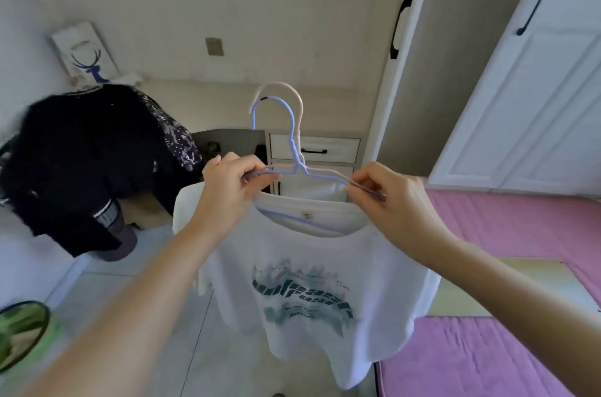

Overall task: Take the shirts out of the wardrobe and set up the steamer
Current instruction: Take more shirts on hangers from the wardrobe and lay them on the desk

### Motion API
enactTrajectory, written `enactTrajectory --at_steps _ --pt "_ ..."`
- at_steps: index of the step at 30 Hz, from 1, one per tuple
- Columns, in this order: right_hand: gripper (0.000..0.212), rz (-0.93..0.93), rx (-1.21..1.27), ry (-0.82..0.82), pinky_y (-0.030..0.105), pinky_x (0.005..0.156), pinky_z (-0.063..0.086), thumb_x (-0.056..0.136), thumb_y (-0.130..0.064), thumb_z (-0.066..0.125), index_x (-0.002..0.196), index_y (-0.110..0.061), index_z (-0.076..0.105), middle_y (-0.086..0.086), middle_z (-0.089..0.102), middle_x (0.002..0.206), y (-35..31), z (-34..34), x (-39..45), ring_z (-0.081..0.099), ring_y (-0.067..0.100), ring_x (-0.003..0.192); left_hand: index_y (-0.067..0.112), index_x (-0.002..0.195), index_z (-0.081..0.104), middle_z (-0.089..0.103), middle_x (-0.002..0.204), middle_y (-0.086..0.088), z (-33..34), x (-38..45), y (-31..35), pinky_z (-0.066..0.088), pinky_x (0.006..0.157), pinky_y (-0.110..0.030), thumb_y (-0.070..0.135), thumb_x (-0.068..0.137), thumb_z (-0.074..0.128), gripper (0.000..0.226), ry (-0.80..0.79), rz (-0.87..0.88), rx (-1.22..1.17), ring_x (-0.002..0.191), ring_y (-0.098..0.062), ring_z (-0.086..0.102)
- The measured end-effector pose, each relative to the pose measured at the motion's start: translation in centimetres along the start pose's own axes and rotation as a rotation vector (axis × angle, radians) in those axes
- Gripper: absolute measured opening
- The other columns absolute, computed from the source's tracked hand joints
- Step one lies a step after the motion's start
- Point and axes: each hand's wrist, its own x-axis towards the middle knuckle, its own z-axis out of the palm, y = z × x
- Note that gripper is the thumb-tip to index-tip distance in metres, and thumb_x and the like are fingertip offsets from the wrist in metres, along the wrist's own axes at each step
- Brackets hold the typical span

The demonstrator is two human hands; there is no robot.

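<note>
While both hands grip the hangers: a white T-shirt hangs in mid-air at the centre of the view.
Left hand (232, 183): closed, fingers pinched round the left shoulder wire of the lilac hanger (294, 149), at about 9 o'clock from the hanger's neck.
Right hand (387, 198): closed, thumb and fingers pinching the right shoulder wires, at about 3 o'clock from the neck.
Hangers: two together, the lilac one in front and a white hanger (297, 97) just behind; both hooks point up at 12 o'clock, free of any rail.
T-shirt (302, 292): white with a teal printed design on the chest, collar on the hangers, body drooping toward 6 o'clock above the floor.
Wardrobe (432, 71): at 1 o'clock, white door (533, 81) with a black handle standing open.
Bed (520, 221): pink cover, at 4 o'clock, beside the shirt.
Dark clothes (81, 165): a heap at 9 o'clock, well apart from the shirt.
Drawer unit (313, 149): white, behind the hangers near 12 o'clock.
</note>
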Motion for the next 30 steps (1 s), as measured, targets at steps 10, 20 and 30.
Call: enactTrajectory --at_steps 10,20,30 --pt "0.015 -0.283 0.038 -0.139 0.041 0.07 0.054 0.096 -0.02 0.054 0.11 -0.02 0.057 -0.007 0.061 0.093 -2.5 6.4 1.7 0.058 0.014 0.081 0.024 0.063 0.052 0.044 0.054 0.008 -5.5 -6.0 -1.6 0.037 0.065 -0.045 0.05 0.08 0.065 0.034 0.24 -0.17 0.223 0.056 -0.004 0.042" --pt "0.028 -0.407 0.138 -0.286 0.036 0.074 0.048 0.1 -0.013 0.043 0.124 -0.018 0.055 0.003 0.055 0.1 -5.9 15.4 6.2 0.052 0.022 0.085 0.032 0.069 0.042 0.055 0.068 0.013 -12.2 -7.7 -7.5 0.039 0.066 -0.046 0.057 0.082 0.06 0.033 0.218 -0.189 0.273 0.056 -0.006 0.046" --pt "0.022 -0.462 0.167 -0.287 0.027 0.069 0.048 0.095 -0.015 0.056 0.114 -0.017 0.066 -0.005 0.057 0.089 -13.6 26.3 14.9 0.053 0.014 0.077 0.018 0.085 0.061 0.054 0.061 0.011 -20.6 -7.6 -17.1 0.041 0.068 -0.042 0.043 0.098 0.046 0.031 0.309 -0.117 0.552 0.053 -0.013 0.046"
